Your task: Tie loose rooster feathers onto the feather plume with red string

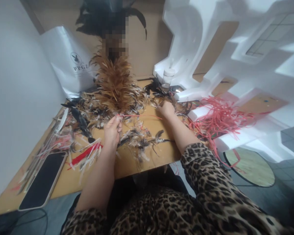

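Observation:
A feather duster (pixel 115 81), brown below and black toward the top, points away from me across the table. My left hand (pixel 113 129) is closed at its near end, the fingertips pinched where the brown feathers stop. From those fingers a thin red plastic strip (pixel 139 115) runs right and drops out of sight at my right wrist. My right hand (pixel 166 110) reaches into loose brown and black feathers (pixel 161 99), fingers curled together; what they pinch is too small to make out. Small fluffy feathers (pixel 139 138) lie on the table between my forearms.
A phone (pixel 42 181), red and white strips (pixel 87 155) and thin sticks (pixel 42 147) lie at left. A white bag (pixel 68 62) stands behind. At right are white foam pieces (pixel 254 143), a tangle of red strips (pixel 222 116) and a lidded clear cup (pixel 168 78).

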{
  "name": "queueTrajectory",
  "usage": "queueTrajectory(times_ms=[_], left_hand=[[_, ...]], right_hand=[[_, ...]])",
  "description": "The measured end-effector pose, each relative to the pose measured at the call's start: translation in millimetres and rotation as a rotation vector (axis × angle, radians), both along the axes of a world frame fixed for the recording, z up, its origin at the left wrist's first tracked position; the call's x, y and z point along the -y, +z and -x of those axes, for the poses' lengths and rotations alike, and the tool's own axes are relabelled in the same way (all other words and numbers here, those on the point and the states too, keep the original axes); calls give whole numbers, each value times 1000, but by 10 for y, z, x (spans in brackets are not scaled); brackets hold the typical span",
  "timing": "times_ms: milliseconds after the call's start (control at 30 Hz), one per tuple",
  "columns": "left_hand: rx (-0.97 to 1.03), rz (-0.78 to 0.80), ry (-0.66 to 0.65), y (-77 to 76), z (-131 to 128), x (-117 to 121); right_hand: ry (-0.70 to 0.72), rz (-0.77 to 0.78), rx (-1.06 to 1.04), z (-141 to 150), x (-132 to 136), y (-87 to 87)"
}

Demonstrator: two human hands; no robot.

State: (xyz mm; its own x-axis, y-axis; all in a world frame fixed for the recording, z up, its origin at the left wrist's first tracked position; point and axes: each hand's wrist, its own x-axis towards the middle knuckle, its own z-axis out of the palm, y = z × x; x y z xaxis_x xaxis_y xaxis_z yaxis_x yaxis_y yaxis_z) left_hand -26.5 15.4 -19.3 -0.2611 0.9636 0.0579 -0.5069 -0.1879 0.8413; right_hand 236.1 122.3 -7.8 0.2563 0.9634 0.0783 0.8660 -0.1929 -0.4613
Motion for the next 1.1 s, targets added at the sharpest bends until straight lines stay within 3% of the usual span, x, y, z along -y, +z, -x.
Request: queueTrajectory(times_ms=[167, 267, 400, 533, 633, 867, 1000, 1100], left_hand=[[20, -8, -21, -3, 9, 4], [39, -4, -21, 12, 5, 9], [55, -1, -11, 9, 7, 4], [57, 3, -9, -22, 11, -4], [53, 1, -10, -39, 6, -6], [51, 26, 20, -48, -12, 0], [60, 21, 37, -52, -8, -2], [63, 23, 40, -57, -4, -9]], right_hand=[[-27, -40, 38, 98, -83, -129], [-42, -105, -73, 82, -95, -183], [-54, -229, -619, 28, -34, -146], [180, -150, -1264, 56, 167, 28], [360, -20, -1544, 218, 381, 174], [583, 304, -1757, 929, 748, 301], [500, 438, -1809, 1263, 823, 321], [463, 408, -1747, 1397, 829, 303]])
